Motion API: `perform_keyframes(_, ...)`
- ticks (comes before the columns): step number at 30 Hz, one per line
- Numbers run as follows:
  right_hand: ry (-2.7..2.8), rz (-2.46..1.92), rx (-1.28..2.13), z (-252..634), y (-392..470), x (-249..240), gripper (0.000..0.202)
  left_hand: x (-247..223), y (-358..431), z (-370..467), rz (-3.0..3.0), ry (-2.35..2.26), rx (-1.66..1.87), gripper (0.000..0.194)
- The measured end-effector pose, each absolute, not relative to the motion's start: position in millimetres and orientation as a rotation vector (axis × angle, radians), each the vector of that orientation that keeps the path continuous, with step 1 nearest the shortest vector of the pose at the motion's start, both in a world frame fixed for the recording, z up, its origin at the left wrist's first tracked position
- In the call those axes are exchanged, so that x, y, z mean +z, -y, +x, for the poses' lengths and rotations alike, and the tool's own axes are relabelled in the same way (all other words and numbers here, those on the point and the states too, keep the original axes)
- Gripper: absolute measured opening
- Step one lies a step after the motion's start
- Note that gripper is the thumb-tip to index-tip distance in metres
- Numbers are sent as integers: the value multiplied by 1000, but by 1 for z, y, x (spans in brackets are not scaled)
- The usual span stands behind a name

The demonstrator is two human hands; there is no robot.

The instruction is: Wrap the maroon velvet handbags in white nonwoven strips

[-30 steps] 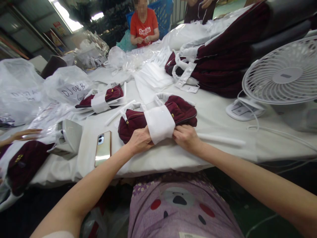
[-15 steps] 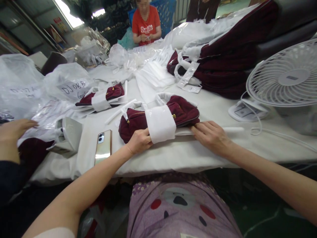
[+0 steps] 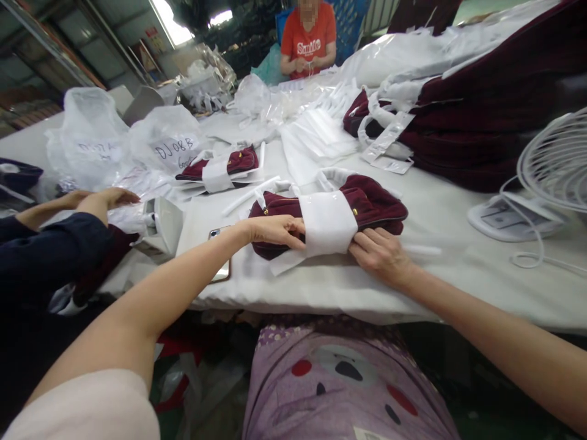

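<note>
A dark red bag (image 3: 378, 198) lies on the white-covered table in front of me, with a wide white band (image 3: 329, 221) around its middle. My left hand (image 3: 279, 231) rests over the bag's lower left part, beside the band, its thumb and fingers apart. At the band's lower right edge, my right hand (image 3: 378, 252) has its fingers curled against the bag's underside and pinches there; the fingertips are partly hidden. White wrapped handles rise behind the bag. A phone (image 3: 223, 271) lies partly under my left forearm.
Another banded red bag (image 3: 243, 160) lies further back, near marked plastic bags (image 3: 172, 143). A co-worker's hands (image 3: 107, 198) are at the left by a grey-white holder (image 3: 162, 226). A fan (image 3: 557, 165) and piled red bags (image 3: 468, 122) stand right. A person in red (image 3: 308, 43) sits opposite.
The view has shifted left. My left hand has loosened its fingers beside the band, and my right hand has moved in to the band's edge. The co-worker's arms reach further in.
</note>
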State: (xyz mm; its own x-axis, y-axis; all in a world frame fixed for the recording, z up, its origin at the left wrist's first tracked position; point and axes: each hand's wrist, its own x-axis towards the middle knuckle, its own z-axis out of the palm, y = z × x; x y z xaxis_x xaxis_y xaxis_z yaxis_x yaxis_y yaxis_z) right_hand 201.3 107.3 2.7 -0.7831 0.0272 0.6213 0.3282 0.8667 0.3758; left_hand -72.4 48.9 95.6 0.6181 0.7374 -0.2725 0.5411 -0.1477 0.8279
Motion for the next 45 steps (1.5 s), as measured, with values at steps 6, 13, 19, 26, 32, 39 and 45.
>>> perform_keyframes(6,2454,-268,-523,219,-111,2,14,85,-24,-61,2350,-1426,254,39)
perform_keyframes(13,2441,-273,-580,232,-114,4,20,84,0,-55,2666,-1839,-238,40)
perform_keyframes(19,2447,-320,-685,226,-112,9,22,95,-21,-63,2625,-1634,-288,25)
perform_keyframes(26,2424,-167,-597,192,-110,14,20,114,-39,-69,2498,-1472,-195,16)
perform_keyframes(32,2353,-246,-519,179,-105,3,32,99,-29,-41,2589,-1628,-179,31)
perform_keyframes(39,2316,-189,-343,212,-117,12,15,57,-2,-44,2717,-1876,35,26)
perform_keyframes(45,2138,-550,-338,286,-103,22,12,39,10,-47,2818,-1895,179,41)
